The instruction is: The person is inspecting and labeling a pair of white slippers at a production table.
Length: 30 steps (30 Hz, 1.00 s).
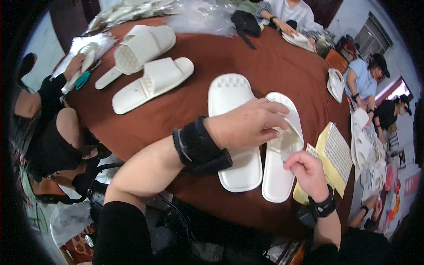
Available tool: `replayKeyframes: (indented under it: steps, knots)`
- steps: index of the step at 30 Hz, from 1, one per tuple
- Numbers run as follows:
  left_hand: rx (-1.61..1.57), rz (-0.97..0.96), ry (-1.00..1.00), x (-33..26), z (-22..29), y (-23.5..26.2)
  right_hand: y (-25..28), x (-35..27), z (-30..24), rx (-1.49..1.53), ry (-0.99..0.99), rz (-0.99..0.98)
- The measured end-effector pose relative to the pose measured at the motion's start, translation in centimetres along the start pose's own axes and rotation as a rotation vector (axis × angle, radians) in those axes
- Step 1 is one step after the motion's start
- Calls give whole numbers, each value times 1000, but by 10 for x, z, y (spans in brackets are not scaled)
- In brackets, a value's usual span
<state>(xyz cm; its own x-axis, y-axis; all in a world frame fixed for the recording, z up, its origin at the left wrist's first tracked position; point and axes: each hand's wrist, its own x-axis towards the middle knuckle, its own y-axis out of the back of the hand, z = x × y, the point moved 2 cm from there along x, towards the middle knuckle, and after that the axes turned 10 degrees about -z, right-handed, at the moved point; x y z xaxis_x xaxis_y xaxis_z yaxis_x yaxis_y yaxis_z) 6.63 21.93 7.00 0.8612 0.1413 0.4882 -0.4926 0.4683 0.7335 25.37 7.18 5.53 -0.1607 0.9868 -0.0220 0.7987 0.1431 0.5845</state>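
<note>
No container is seen on the round brown table [265, 62]; everything lies straight on its cloth. Near the front edge two white slippers are laid side by side, soles down. The left hand [247, 123] is spread flat, fingers loosely apart, and is laid across the left slipper [232, 106], with its fingertips reaching onto the strap of the right slipper [282, 145]. The right hand [309, 170] is held just beside the right slipper's heel half, its fingers pressed together around a small white piece; what that piece is cannot be made out. Black wrist bands are worn on both forearms. Just to the right of the right hand a yellow sheet of small stickers [335, 154] is seen, lying on the table.

Further back on the left, two more white slippers [150, 62] are laid, one tilted on its side and one flat, making four clearly shown near the person. Other white slippers are held by seated people around the rim; their count cannot be told. A black pouch [245, 22] lies at the far edge beside crumpled clear plastic bags [203, 20].
</note>
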Motion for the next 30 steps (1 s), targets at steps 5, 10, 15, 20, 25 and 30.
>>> replayKeyframes:
  steps: [5, 10, 15, 20, 25, 30]
  knots:
    - [-44, 140, 33, -4, -8, 17, -1, 2, 1, 60, 19, 42]
    - [-139, 233, 235, -11, -36, 34, -5, 1, -12, 88, 38, 94]
    - [55, 235, 479, -23, -67, 42, 1, 1, -29, -158, 123, 30]
    - [83, 226, 589, -29, -82, 44, 13, 10, -43, -249, 122, 35]
    - [186, 248, 715, -33, -88, 49, 28, 35, -46, -439, 198, 61]
    - [109, 121, 817, -36, -93, 48, 43, 64, -30, -536, 191, 15]
